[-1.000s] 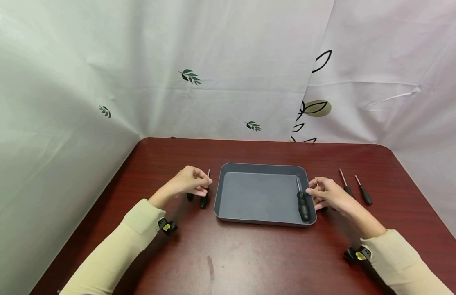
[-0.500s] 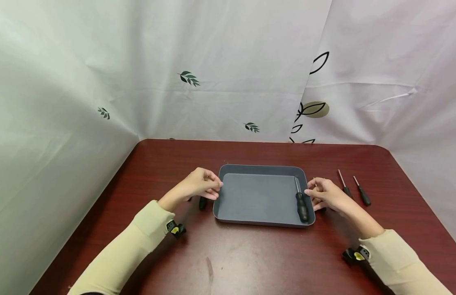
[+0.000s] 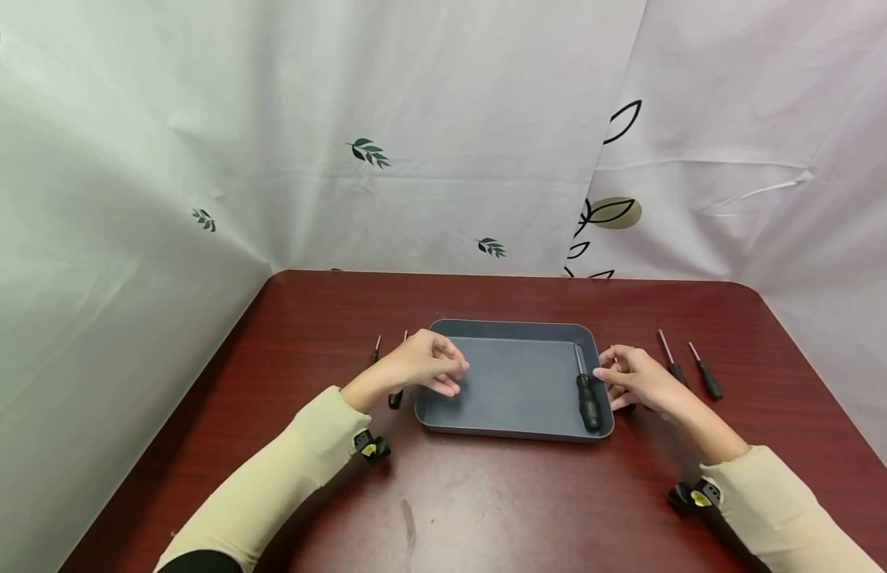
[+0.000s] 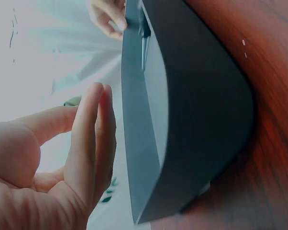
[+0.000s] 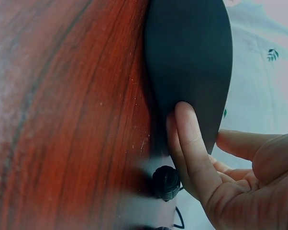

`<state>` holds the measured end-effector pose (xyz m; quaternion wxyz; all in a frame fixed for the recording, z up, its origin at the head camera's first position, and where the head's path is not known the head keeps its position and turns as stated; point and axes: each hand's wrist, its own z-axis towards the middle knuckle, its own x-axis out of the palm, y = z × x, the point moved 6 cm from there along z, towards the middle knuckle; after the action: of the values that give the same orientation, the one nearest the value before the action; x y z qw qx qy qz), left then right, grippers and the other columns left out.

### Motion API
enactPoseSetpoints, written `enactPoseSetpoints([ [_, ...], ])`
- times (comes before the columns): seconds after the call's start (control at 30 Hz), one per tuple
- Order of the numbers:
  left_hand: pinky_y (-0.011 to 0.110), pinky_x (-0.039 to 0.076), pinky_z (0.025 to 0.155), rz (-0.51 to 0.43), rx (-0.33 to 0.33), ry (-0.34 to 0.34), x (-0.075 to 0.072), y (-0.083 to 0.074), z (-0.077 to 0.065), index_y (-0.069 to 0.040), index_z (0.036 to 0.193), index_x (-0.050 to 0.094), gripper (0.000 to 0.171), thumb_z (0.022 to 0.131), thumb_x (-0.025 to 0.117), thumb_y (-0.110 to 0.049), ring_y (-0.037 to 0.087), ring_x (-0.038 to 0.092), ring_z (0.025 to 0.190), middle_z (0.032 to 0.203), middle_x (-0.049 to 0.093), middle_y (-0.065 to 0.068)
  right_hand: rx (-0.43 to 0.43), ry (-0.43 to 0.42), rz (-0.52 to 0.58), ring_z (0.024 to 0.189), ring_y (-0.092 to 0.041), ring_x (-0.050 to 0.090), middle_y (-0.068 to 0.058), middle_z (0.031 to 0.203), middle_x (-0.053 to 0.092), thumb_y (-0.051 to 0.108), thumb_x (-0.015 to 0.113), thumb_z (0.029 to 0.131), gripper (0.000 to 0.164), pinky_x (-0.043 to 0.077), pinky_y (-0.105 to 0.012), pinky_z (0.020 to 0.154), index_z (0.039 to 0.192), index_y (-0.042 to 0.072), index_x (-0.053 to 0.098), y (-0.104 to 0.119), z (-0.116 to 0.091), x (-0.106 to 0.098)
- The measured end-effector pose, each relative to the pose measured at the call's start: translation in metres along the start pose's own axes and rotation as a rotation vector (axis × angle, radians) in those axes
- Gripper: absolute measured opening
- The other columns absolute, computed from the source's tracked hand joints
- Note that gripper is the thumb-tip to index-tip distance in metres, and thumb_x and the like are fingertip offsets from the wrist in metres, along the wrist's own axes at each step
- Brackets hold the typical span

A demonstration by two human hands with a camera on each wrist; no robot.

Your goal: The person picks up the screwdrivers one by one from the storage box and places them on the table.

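Note:
A grey rectangular tray (image 3: pixel 511 434) sits on the table, with a black-handled screwdriver (image 3: pixel 588 402) lying inside along its right wall. My left hand (image 3: pixel 432 362) hovers over the tray's left part, holding nothing. In the left wrist view its fingers (image 4: pixel 89 129) are bent gently, with a gap between thumb and fingertips. My right hand (image 3: pixel 633 378) grips the tray's right wall: the thumb is at the rim, and fingers (image 5: pixel 189 129) lie against the outside. Close under those fingers, a ribbed black screwdriver handle (image 5: pixel 166 182) rests on the table.
To the right lie two screwdrivers, one (image 3: pixel 670 358) partly behind my right hand and another (image 3: pixel 709 378) farther out. Left of the tray are a dark-handled screwdriver (image 3: pixel 396 398) and a second thin tool (image 3: pixel 375 350), both partly covered by my left arm. White patterned cloth (image 3: pixel 443 159) hangs behind the table (image 3: pixel 501 509).
My left hand has moved right, from above the tools at the left to over the tray's left part. My right hand stays at the tray's right wall.

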<state>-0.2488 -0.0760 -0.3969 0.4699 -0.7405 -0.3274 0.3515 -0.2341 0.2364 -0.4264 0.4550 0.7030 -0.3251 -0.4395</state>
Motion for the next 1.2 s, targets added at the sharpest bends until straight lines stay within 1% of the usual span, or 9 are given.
enactPoseSetpoints([
  [0.13,0.038,0.063,0.07,0.0,0.009,0.029,0.016,-0.004,0.004,0.014,0.108,0.064,0.018,0.095,0.063,0.002,0.02,0.071,0.067,0.1,0.067,0.031,-0.001,0.006,0.004,0.066,-0.019,0.06,-0.011,0.084,0.058,0.003,0.053,0.103,0.032,0.062,-0.036,0.06,0.123,-0.019,0.039,0.0,0.0,0.0],
  [0.4,0.036,0.063,0.069,-0.04,0.027,0.091,0.044,-0.008,0.017,0.01,0.1,0.066,0.009,0.092,0.065,0.004,0.019,0.07,0.065,0.097,0.067,0.033,0.009,0.003,-0.004,0.066,-0.02,0.06,-0.012,0.085,0.058,0.004,0.053,0.103,0.033,0.062,-0.037,0.06,0.124,-0.018,0.039,-0.001,0.0,-0.001],
  [0.5,0.036,0.063,0.069,-0.049,0.026,0.1,0.053,-0.011,0.02,0.009,0.098,0.067,0.008,0.092,0.065,0.005,0.019,0.07,0.065,0.098,0.068,0.031,0.009,0.007,-0.005,0.066,-0.02,0.061,-0.012,0.085,0.058,0.004,0.053,0.103,0.033,0.062,-0.037,0.06,0.124,-0.018,0.039,0.0,0.0,-0.001],
  [0.67,0.039,0.063,0.069,-0.056,0.028,0.113,0.068,-0.013,0.027,0.009,0.095,0.067,0.005,0.09,0.066,0.007,0.019,0.07,0.063,0.097,0.069,0.03,0.002,0.01,0.004,0.066,-0.02,0.061,-0.012,0.085,0.058,0.003,0.052,0.104,0.033,0.062,-0.037,0.06,0.124,-0.019,0.039,0.001,-0.001,-0.002],
  [0.77,0.039,0.063,0.069,-0.064,0.023,0.118,0.075,-0.012,0.031,0.009,0.094,0.068,0.004,0.09,0.068,0.007,0.019,0.069,0.062,0.095,0.069,0.03,0.002,0.013,0.007,0.066,-0.02,0.061,-0.012,0.085,0.058,0.003,0.052,0.104,0.033,0.062,-0.036,0.06,0.124,-0.019,0.038,0.0,0.0,-0.002],
  [0.9,0.036,0.063,0.066,-0.081,0.025,0.112,0.081,-0.011,0.035,0.009,0.092,0.068,0.004,0.09,0.069,0.006,0.019,0.069,0.062,0.095,0.07,0.028,0.01,0.014,-0.001,0.066,-0.02,0.061,-0.011,0.086,0.058,0.004,0.052,0.104,0.034,0.062,-0.036,0.059,0.125,-0.019,0.038,-0.001,0.001,-0.002],
  [1.07,0.033,0.063,0.066,-0.126,0.02,0.11,0.087,-0.012,0.041,0.012,0.098,0.068,0.012,0.092,0.067,0.001,0.018,0.069,0.063,0.099,0.071,0.027,0.013,0.012,-0.001,0.066,-0.019,0.061,-0.011,0.085,0.058,0.005,0.053,0.104,0.034,0.062,-0.036,0.059,0.124,-0.018,0.038,-0.001,0.0,-0.001],
  [1.2,0.032,0.062,0.067,-0.156,0.01,0.103,0.094,-0.011,0.046,0.016,0.103,0.067,0.016,0.093,0.064,0.003,0.019,0.07,0.065,0.101,0.071,0.027,0.012,0.011,0.008,0.066,-0.019,0.062,-0.011,0.084,0.058,0.005,0.053,0.103,0.033,0.062,-0.036,0.061,0.123,-0.018,0.039,-0.002,-0.001,-0.001],
])
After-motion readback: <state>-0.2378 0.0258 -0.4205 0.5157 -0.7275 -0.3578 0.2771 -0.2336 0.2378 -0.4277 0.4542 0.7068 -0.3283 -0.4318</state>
